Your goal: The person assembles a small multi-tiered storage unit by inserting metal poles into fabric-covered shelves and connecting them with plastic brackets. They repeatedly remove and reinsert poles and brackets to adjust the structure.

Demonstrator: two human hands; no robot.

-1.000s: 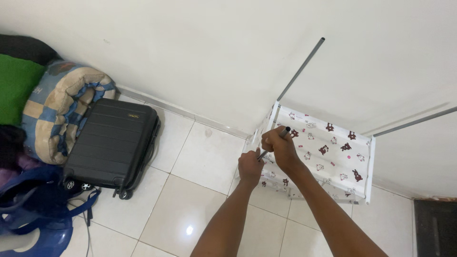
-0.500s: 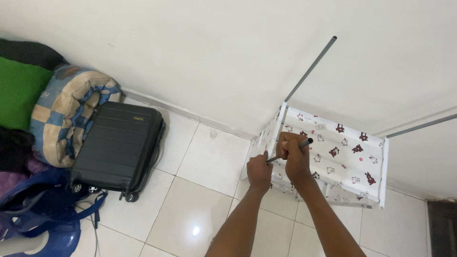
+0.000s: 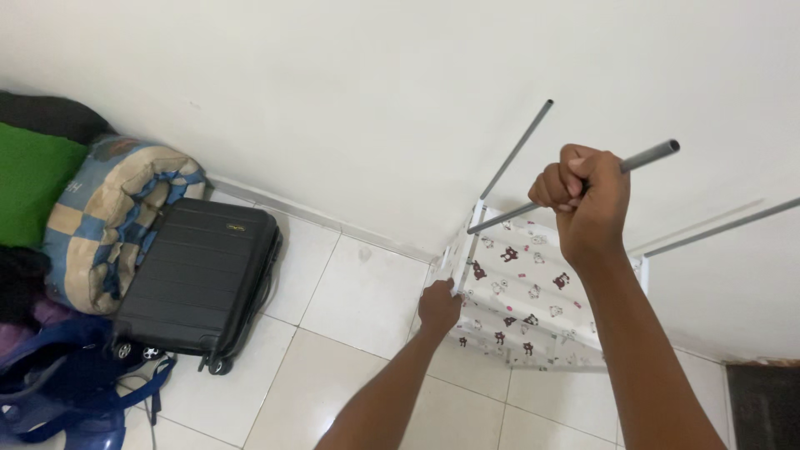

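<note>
My right hand (image 3: 583, 198) is raised and clenched around a grey metal rod (image 3: 646, 156); the rod slants down from its open upper end to the near corner of a small rack. The rack's fabric shelf (image 3: 525, 292) is white with small brown figures and sits low on the floor against the wall. My left hand (image 3: 439, 307) grips the rack's front left corner, where the rod's lower end meets the frame. Two other grey rods (image 3: 517, 148) (image 3: 725, 225) stand up from the rack's other corners.
A black hard suitcase (image 3: 198, 279) lies flat on the white floor tiles at left. Beside it are a rolled blue and tan blanket (image 3: 104, 212), a green cushion (image 3: 29, 179) and a blue bag (image 3: 58, 387). A dark mat (image 3: 762, 404) sits at lower right.
My right hand has come up from the rack's corner and now grips the rod near its upper end. My left hand stays at the corner. The view has shifted closer.
</note>
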